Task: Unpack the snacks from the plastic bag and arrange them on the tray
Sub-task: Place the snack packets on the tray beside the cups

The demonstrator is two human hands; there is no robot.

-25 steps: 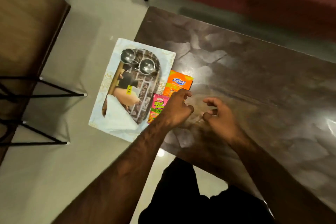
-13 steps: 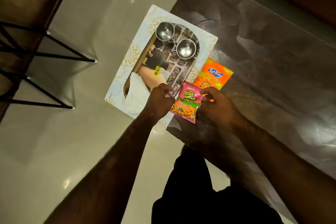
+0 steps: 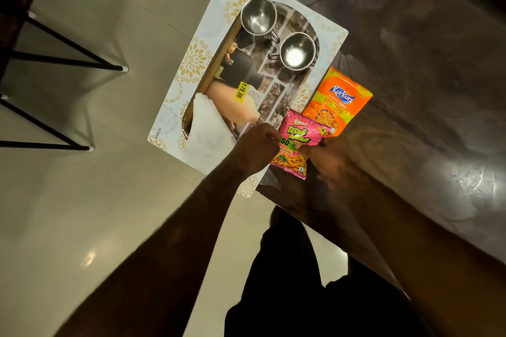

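Pink snack packet (image 3: 295,145) pinched between left hand (image 3: 253,149) and right hand (image 3: 332,161), beside tray (image 3: 197,63).

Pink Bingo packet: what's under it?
The pink Bingo packet, held at its sides by the left hand and right hand, overlaps the orange Kurkure packet's lower corner. Whatever is directly beneath is covered.

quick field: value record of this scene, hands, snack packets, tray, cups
left hand: grips the pink packet's left edge
right hand: grips the pink packet's right edge
pink packet: Bingo Tedhe Medhe, held between both hands at the tray's near right corner
orange packet: Kurkure, flat on the table beside the tray
tray: white floral border, overhangs the table edge
steel cups: two, upright on the tray, empty
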